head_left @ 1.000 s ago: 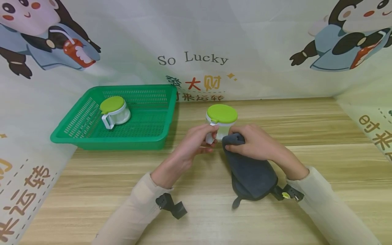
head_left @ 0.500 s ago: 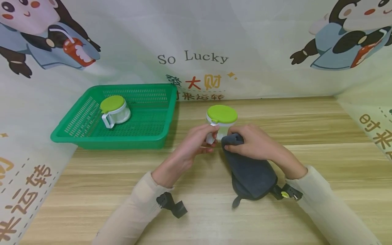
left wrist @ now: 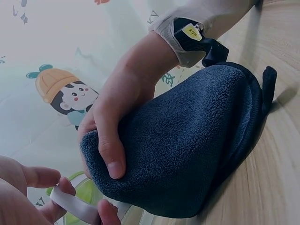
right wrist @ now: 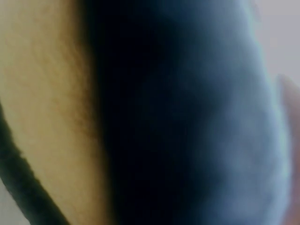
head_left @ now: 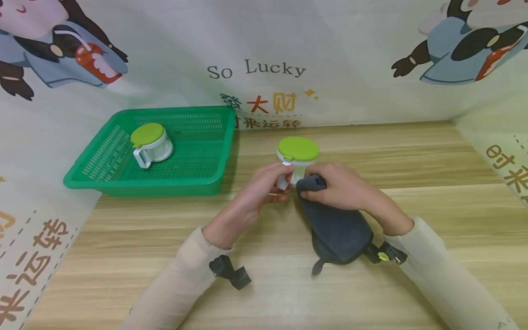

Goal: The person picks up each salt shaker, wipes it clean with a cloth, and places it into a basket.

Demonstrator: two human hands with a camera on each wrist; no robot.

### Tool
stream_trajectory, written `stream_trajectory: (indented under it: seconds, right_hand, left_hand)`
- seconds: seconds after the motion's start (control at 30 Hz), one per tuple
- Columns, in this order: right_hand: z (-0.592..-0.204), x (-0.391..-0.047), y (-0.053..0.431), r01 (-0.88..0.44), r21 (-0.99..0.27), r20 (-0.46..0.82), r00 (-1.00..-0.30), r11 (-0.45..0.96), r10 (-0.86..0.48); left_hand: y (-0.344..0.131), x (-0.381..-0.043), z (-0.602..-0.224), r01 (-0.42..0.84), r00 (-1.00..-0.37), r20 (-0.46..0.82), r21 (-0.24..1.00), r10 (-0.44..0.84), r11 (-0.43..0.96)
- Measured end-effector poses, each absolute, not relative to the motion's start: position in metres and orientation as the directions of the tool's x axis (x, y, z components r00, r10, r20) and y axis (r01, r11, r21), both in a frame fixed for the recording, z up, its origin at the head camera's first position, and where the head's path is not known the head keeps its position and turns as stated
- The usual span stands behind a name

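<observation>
A clear jar with a green lid [head_left: 298, 149] and a white handle [left wrist: 75, 206] stands on the table in the middle of the head view. My left hand [head_left: 264, 185] pinches that handle between thumb and fingers. In my right hand [head_left: 340, 185] is a folded dark grey cloth [head_left: 340, 233], gripped near its top edge against the jar's right front side. The cloth drapes down toward me, its hanging loop touching the table. Cloth and hands hide the jar's lower part. Blurred dark cloth [right wrist: 187, 117] fills most of the right wrist view.
A green basket [head_left: 161, 187] stands at the back left. Inside it, on its left side, sits a second green-lidded jar [head_left: 151, 142] with a white handle. A printed curtain [head_left: 330, 46] rises behind the wood-grain table [head_left: 264, 284].
The whole head view has shifted slightly, so everything appears a little higher. Both hands keep their grips on the handle and the cloth, with no clear movement between them.
</observation>
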State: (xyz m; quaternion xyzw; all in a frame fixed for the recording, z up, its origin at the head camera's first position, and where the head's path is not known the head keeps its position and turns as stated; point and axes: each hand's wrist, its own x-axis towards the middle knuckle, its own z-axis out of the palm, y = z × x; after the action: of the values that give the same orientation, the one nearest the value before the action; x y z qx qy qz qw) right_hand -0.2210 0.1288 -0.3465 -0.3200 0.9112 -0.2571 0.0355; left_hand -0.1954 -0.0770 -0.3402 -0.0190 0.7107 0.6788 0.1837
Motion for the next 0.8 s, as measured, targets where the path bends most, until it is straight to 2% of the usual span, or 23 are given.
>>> stream_trajectory:
  seconds: [0.47,0.8]
  right_hand:
    - [-0.3470,-0.2191,0.1269,-0.584,-0.475,0.105,-0.780,0.658,-0.617]
    - [-0.3509,-0.2185,0.1239,-0.574,-0.491,0.065,-0.774,0.655,-0.630]
  left_hand:
    - [-0.0742,-0.1958,-0.3436,-0.288,-0.929,-0.299,0.954,0.217,0.083]
    - [-0.0701,-0.1946,-0.3493,-0.314,-0.916,-0.327,0.945,0.231,0.093]
